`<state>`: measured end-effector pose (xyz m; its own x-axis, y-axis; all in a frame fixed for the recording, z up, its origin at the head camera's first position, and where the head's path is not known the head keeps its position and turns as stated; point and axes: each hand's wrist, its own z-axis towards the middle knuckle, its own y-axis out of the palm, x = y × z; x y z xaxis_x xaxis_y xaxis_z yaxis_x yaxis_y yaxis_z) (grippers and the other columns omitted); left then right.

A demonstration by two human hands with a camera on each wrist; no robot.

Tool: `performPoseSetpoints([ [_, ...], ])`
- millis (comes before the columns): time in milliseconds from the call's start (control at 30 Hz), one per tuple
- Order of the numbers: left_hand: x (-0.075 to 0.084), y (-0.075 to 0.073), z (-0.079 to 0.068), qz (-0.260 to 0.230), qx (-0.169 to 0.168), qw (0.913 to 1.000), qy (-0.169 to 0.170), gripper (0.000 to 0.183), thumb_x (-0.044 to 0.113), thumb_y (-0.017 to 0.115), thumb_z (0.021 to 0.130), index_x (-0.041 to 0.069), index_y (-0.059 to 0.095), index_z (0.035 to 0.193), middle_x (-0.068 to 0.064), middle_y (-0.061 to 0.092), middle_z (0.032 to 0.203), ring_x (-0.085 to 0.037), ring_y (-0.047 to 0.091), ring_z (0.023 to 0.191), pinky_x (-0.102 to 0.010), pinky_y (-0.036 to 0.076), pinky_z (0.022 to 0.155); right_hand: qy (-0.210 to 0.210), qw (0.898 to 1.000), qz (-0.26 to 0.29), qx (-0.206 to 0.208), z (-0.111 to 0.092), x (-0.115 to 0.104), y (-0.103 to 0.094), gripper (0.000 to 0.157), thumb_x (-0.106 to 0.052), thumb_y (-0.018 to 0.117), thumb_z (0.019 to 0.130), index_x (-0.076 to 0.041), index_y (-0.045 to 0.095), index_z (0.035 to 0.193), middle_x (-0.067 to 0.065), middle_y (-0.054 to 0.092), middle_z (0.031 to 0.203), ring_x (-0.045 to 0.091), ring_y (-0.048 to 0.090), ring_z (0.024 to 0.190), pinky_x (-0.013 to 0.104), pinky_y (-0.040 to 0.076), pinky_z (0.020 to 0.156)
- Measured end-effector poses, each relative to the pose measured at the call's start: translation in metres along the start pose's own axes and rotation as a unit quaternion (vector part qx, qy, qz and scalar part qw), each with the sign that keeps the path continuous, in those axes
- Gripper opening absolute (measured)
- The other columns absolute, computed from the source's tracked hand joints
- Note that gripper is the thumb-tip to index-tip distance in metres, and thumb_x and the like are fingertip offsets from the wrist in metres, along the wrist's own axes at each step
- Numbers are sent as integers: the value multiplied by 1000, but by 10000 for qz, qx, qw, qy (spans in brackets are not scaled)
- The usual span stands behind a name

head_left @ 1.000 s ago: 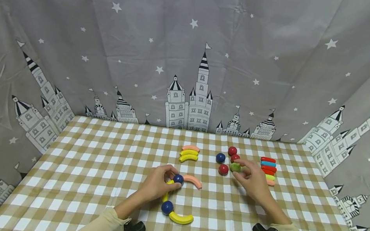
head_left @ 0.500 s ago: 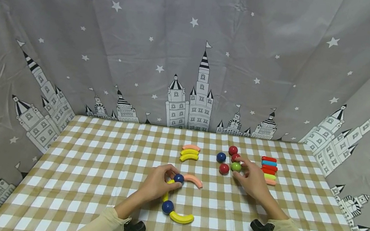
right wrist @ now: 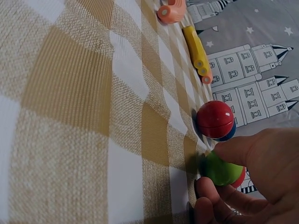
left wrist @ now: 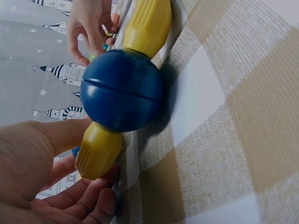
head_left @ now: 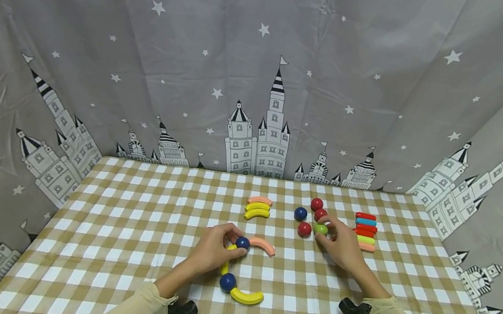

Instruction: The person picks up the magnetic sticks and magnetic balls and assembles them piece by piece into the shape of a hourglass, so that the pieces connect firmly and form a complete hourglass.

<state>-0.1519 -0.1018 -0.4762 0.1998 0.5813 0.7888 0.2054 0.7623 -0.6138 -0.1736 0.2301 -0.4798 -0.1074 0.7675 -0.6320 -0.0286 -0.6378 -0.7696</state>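
Note:
My left hand (head_left: 211, 250) grips a blue ball (head_left: 242, 242) between thumb and fingers. That ball joins a curved yellow bar (left wrist: 98, 151), partly hidden by the hand. Below, the yellow bar meets a second blue ball (left wrist: 122, 91), from which another curved yellow bar (head_left: 246, 297) extends right. A curved salmon bar (head_left: 263, 245) lies at the held ball's right side. At the right, my right hand (head_left: 342, 245) pinches a green ball (right wrist: 223, 169), thumb on one side and fingers on the other.
Around the green ball sit several red balls (head_left: 304, 229) and a blue ball (head_left: 300, 214). Farther right is a row of coloured straight bars (head_left: 365, 222). Curved yellow bars (head_left: 257, 213) and a salmon one lie toward the back. A grey castle-print curtain (head_left: 178, 61) encloses the checked table.
My right hand's fingers have closed in on the green ball, which has shifted slightly toward me. The left hand stays on its blue ball.

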Motion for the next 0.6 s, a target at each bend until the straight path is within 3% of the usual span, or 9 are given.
performPoseSetpoints([
  [333,3,-3,0,189,-207,9994,211,28,15,86,84,6,69,105,-2,66,86,-13,53,71,-25,43,59,-80,9999,57,53,0,2,1,24,-9,75,92,-11,64,114,19,70,110,26,60,83,40,51,74],
  [600,7,-3,7,561,-533,9955,549,40,18,85,85,5,66,117,-4,68,97,-15,56,76,-27,47,63,-23,10000,56,67,-1,2,1,24,-11,76,92,-11,65,114,20,71,111,26,60,84,41,50,75],
])
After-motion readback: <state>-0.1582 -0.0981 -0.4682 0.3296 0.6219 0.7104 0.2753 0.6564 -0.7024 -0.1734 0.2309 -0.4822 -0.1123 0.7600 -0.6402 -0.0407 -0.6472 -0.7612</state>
